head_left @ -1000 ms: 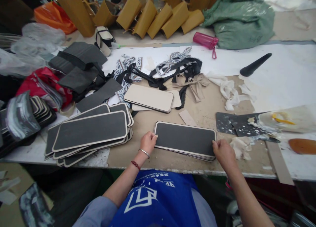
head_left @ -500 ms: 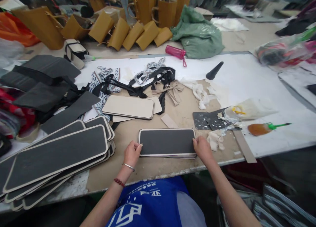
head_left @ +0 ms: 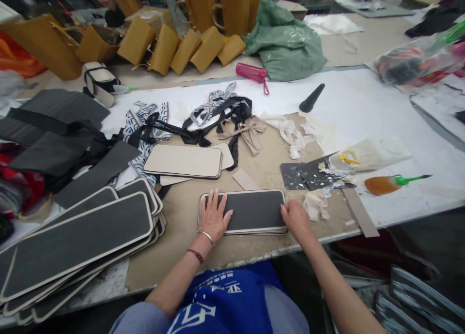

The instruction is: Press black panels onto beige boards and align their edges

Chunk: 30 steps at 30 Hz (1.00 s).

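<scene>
Black-faced panels with pale edging sit in a small stack (head_left: 250, 212) at the bench's near edge, at six o'clock. Half a second back the left hand (head_left: 213, 217) pinched the stack's left end; it now lies open and flat on the top panel, fingers spread. The right hand (head_left: 296, 219) remains curled against the right end, so the stack appears squared and pressed. Panel count is indeterminable; right fingertips are hidden. A larger pile (head_left: 78, 242) runs off-frame at eight o'clock.

Evenly and brightly lit from overhead, with soft, faint shadows, mild glare on plastic bags (head_left: 417, 63) at far right, wide-angle bending and slight blur toward edges.
</scene>
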Available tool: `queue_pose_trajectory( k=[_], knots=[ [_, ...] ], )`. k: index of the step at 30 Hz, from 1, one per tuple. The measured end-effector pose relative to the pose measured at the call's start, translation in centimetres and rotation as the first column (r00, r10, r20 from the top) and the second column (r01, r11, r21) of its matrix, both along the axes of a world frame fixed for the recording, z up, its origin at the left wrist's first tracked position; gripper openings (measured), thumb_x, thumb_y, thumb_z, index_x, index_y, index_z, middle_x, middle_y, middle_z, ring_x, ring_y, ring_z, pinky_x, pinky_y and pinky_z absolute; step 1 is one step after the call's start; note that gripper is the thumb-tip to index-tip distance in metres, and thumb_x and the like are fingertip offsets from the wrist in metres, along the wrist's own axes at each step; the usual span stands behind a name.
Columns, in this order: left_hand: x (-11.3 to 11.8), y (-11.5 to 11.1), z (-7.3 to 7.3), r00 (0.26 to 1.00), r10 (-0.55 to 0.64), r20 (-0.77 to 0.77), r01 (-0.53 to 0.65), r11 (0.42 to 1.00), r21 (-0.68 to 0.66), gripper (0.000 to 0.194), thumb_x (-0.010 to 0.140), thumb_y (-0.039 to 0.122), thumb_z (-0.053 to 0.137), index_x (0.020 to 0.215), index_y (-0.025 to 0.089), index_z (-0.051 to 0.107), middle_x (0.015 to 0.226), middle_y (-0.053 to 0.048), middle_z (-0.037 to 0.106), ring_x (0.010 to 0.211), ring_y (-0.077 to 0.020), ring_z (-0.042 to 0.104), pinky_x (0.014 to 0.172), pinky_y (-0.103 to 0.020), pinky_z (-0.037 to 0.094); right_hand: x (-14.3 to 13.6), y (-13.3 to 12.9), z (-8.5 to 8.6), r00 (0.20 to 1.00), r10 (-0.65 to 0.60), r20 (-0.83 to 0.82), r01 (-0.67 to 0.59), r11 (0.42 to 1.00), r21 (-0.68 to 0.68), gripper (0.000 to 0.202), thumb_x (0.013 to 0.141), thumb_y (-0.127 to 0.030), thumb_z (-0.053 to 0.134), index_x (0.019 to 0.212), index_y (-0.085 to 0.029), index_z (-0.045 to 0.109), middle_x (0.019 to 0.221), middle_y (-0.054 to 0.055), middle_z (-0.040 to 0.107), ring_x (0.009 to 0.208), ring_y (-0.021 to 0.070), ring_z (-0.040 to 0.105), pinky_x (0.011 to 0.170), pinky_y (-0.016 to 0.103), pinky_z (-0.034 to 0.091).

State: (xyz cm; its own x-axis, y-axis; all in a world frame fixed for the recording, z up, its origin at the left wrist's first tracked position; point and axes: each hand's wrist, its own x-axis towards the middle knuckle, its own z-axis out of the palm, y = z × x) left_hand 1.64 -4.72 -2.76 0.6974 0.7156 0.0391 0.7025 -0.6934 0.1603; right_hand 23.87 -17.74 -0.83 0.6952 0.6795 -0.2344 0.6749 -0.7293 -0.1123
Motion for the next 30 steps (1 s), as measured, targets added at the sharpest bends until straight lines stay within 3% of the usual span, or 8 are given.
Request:
queue_pose_trajectory(
  k=[4, 7, 9, 12, 15, 18, 24, 30],
  knots=[
    [0.0, 0.2, -0.3, 1.0, -0.01, -0.028, 0.01, 1.0, -0.005, 0.054, 0.085, 0.041, 0.041, 0.133, 0.016, 0.037, 0.142, -0.017, 0.029, 0.132, -0.031, 0.022, 0.106, -0.053, 0.02, -0.9, -0.3, 0.5, 0.996, -0.025, 0.083, 0.022, 0.999, 0.033, 0.018, 0.084, -0.027, 0.045, 0.081, -0.013, 0.055, 0.082, 0.014, 0.059, 0.081, 0.0263, 0.054, 0.068, 0.034, 0.038],
    [-0.2, 0.1, -0.4, 1.0, -0.019, -0.011, 0.019, 1.0, 0.003, 0.054, 0.084, 0.041, 0.042, 0.132, 0.016, 0.038, 0.142, -0.017, 0.029, 0.132, -0.0313, 0.023, 0.106, -0.053, 0.02, -3.9, 0.6, 0.5, 0.983, 0.02, 0.183, -0.06, 0.974, 0.217, 0.027, 0.085, -0.026, 0.044, 0.101, -0.007, 0.054, 0.108, 0.024, 0.054, 0.105, 0.0342, 0.047, 0.083, 0.045, 0.039],
    [-0.3, 0.1, -0.6, 1.0, -0.024, -0.002, 0.024, 1.0, 0.01, 0.054, 0.084, 0.04, 0.042, 0.132, 0.015, 0.038, 0.143, -0.017, 0.027, 0.133, -0.0313, 0.022, 0.106, -0.053, 0.019, -6.9, 2.2, 0.2, 0.97, 0.158, 0.188, -0.216, 0.911, 0.351, 0.038, 0.086, -0.026, 0.042, 0.117, -0.005, 0.047, 0.125, 0.024, 0.045, 0.12, 0.0332, 0.036, 0.094, 0.048, 0.034],
    [-0.5, 0.3, -1.1, 0.999, -0.039, -0.021, 0.039, 0.999, 0.005, 0.052, 0.083, 0.034, 0.043, 0.132, 0.016, 0.039, 0.143, -0.016, 0.027, 0.133, -0.0304, 0.022, 0.106, -0.053, 0.02, -10.9, 5.3, -0.5, 0.877, 0.455, 0.156, -0.475, 0.764, 0.437, 0.054, 0.086, -0.034, 0.045, 0.13, -0.005, 0.036, 0.137, 0.018, 0.036, 0.13, 0.0271, 0.024, 0.105, 0.043, 0.025],
    [-0.5, 0.4, -1.4, 0.998, -0.042, -0.038, 0.042, 0.999, -0.003, 0.051, 0.082, 0.031, 0.042, 0.131, 0.016, 0.04, 0.142, -0.017, 0.03, 0.132, -0.0304, 0.025, 0.105, -0.053, 0.021, -11.7, 7.1, -1.4, 0.783, 0.616, 0.086, -0.583, 0.679, 0.445, 0.065, 0.085, -0.047, 0.044, 0.133, -0.006, 0.032, 0.139, 0.014, 0.034, 0.132, 0.0232, 0.022, 0.108, 0.038, 0.022],
    [-0.2, 0.4, -1.2, 0.999, -0.042, -0.025, 0.043, 0.999, 0.016, 0.053, 0.082, 0.035, 0.042, 0.131, 0.014, 0.04, 0.142, -0.019, 0.029, 0.132, -0.0323, 0.023, 0.105, -0.054, 0.02, -9.3, 6.2, -2.0, 0.791, 0.607, 0.073, -0.58, 0.707, 0.406, 0.069, 0.085, -0.05, 0.042, 0.135, -0.004, 0.028, 0.14, 0.015, 0.031, 0.133, 0.0236, 0.018, 0.109, 0.04, 0.021],
    [0.1, 0.3, -0.6, 0.998, -0.038, -0.055, 0.04, 0.999, 0.035, 0.053, 0.083, 0.037, 0.042, 0.13, 0.013, 0.041, 0.141, -0.019, 0.03, 0.132, -0.0323, 0.024, 0.105, -0.054, 0.021, -2.9, 2.2, -2.6, 0.897, 0.427, 0.112, -0.439, 0.834, 0.335, 0.068, 0.087, -0.042, 0.043, 0.139, -0.007, 0.017, 0.143, 0.016, 0.024, 0.133, 0.0261, 0.014, 0.108, 0.048, 0.02],
    [-0.1, 0.4, -0.9, 0.997, -0.05, -0.062, 0.052, 0.998, 0.041, 0.053, 0.082, 0.037, 0.043, 0.13, 0.013, 0.041, 0.141, -0.02, 0.03, 0.132, -0.0326, 0.022, 0.105, -0.054, 0.02, -1.5, 1.8, -2.6, 0.915, 0.385, 0.117, -0.401, 0.852, 0.337, 0.073, 0.084, -0.045, 0.044, 0.14, -0.008, 0.014, 0.142, 0.018, 0.025, 0.132, 0.0306, 0.017, 0.106, 0.054, 0.016]
  ],
)
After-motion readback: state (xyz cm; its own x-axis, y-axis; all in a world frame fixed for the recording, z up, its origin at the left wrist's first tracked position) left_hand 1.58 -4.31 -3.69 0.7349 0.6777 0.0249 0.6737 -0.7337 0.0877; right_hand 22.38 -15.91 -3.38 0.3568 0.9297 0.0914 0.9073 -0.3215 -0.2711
